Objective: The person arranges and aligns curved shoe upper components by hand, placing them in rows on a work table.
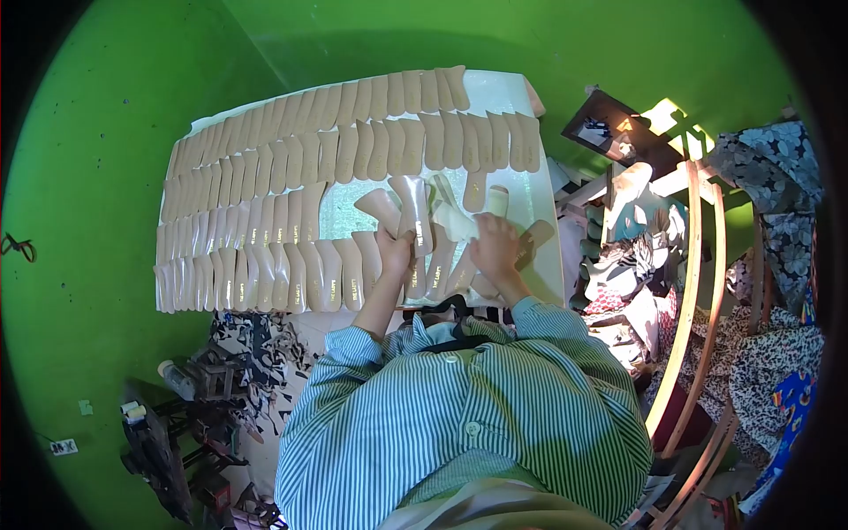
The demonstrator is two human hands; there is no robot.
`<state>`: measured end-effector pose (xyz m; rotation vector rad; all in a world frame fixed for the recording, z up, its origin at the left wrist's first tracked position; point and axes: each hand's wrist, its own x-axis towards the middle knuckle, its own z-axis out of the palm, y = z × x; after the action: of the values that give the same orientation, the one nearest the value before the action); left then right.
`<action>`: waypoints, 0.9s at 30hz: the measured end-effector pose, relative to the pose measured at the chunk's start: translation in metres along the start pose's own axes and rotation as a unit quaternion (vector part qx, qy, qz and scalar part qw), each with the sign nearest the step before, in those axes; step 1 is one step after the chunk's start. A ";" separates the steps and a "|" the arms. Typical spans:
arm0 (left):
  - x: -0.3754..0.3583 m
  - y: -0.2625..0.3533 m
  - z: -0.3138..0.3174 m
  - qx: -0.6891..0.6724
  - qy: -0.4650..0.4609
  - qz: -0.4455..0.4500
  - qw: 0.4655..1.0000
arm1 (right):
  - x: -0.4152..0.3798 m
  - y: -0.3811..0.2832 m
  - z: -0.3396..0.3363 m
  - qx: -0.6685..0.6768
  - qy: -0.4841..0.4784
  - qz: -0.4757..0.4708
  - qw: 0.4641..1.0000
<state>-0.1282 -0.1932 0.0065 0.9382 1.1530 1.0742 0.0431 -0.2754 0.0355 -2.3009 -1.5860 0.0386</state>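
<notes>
My left hand (395, 253) is closed around the lower part of a beige shoe insole (409, 203) with gold lettering, held above the table. Another plain insole (378, 208) tilts out beside it, partly hidden by the hand. My right hand (496, 246) is closed at the edge of a crumpled whitish cloth (452, 221); its fingertips are hard to make out. A pale, rounded-end object (499, 200) stands just beyond the right hand. Loose insoles (439, 265) lie on the table between and under my hands.
Overlapping rows of insoles (291, 159) cover much of the white table (543, 283). Green walls rise behind and left. To the right are a curved wooden frame (692, 300) and heaped fabrics (632, 238). Dark scraps (256, 353) litter the floor at left.
</notes>
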 end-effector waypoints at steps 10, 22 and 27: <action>-0.006 -0.007 -0.011 -0.006 0.019 0.011 1.000 | 0.031 0.028 0.023 -0.025 -0.047 -0.112 0.992; -0.016 0.008 -0.010 -0.001 0.020 -0.011 1.000 | 0.026 0.066 0.000 -0.099 0.121 -0.104 0.982; -0.011 -0.001 -0.010 0.004 0.032 0.000 0.999 | -0.008 0.032 0.002 -0.070 -0.131 0.053 0.987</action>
<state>-0.1383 -0.2039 0.0061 0.9147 1.2106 1.1070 0.0688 -0.2919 0.0225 -2.5767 -1.6312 0.2752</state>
